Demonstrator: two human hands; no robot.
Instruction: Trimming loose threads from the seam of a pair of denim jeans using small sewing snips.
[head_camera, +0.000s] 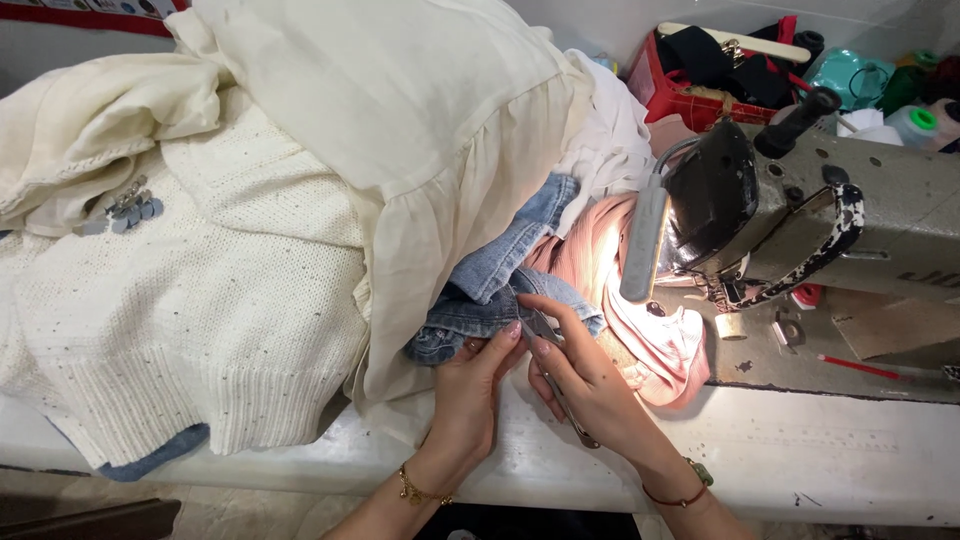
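Sweater (180, 300) lies far left. Left hand (470, 385) pinches denim (500, 275) edge at table front. Right hand (590, 385) grips snips (555, 365), tips on denim. Step: thread trimming, likely. Next calls for steady, shallow nip. Sewing machine (800, 220) right.

Bare forearms, no sleeves; a gold chain bracelet (418, 491) circles the left wrist, a red cord bracelet (678, 496) with a greenish bead the right.

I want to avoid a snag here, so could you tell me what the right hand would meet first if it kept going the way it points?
Most likely the blue denim garment: the right hand, holding thread snips, points up-left at its fold, though depth is unclear.
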